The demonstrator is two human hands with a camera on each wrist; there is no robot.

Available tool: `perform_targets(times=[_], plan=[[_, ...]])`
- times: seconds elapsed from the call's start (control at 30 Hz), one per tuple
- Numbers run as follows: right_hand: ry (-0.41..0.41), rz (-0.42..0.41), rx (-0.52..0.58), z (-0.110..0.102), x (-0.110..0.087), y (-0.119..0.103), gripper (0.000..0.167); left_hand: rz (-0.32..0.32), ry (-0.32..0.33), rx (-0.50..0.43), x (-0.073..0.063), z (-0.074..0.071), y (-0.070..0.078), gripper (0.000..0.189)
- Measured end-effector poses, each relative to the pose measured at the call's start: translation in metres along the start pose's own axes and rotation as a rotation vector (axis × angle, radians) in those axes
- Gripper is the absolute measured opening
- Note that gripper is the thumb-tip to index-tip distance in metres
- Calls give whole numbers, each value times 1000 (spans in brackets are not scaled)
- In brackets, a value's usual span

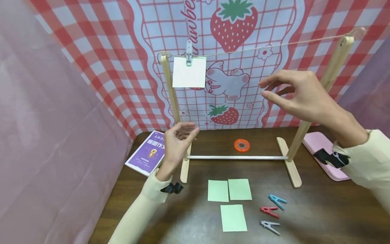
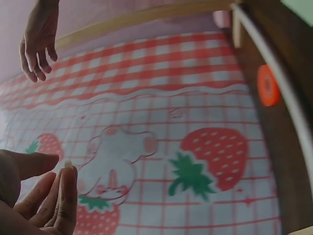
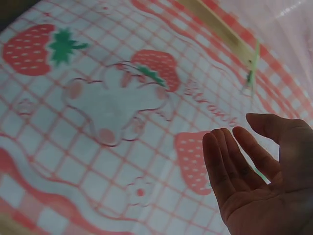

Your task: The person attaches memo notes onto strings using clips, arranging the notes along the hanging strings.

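A pale square note [image 1: 189, 76] hangs from the string [image 1: 243, 51] near its left end, clipped by a whitish clothespin [image 1: 189, 54]. My left hand [image 1: 178, 142] is raised beside the wooden stand's left post [image 1: 171, 91], below the note. Its fingers [image 2: 67, 196] bend loosely, with a gap to the thumb and nothing between. In front of the right post [image 1: 332, 67], my right hand [image 1: 301, 96] hovers below the string, thumb and fingers apart and holding nothing. In the right wrist view, that hand [image 3: 259, 171] is likewise bare.
Three pale green notes [image 1: 233, 218] lie on the table [image 1: 189, 217]. Right of them are blue [image 1: 277, 201], red [image 1: 269, 211] and grey [image 1: 269, 227] clothespins. An orange disc [image 1: 241, 145] lies behind the stand's crossbar [image 1: 237, 157]. A purple book [image 1: 147, 154] is left, a pink case [image 1: 320, 145] right.
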State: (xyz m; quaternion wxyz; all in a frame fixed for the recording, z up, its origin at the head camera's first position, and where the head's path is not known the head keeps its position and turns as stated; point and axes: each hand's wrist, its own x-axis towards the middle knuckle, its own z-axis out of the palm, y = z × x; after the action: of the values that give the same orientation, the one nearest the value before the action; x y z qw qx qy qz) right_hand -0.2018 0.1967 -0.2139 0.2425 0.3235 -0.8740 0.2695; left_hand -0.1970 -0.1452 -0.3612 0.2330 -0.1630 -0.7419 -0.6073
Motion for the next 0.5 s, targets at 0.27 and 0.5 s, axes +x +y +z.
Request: perform_targets(times=[0.27, 0.5], plan=[[-93, -12, -16, 16, -44, 24, 29, -82, -244, 170, -32, 2, -25, 22], [-160, 5, -10, 33, -83, 39, 33, -181, -414, 206, -58, 2, -58, 25]])
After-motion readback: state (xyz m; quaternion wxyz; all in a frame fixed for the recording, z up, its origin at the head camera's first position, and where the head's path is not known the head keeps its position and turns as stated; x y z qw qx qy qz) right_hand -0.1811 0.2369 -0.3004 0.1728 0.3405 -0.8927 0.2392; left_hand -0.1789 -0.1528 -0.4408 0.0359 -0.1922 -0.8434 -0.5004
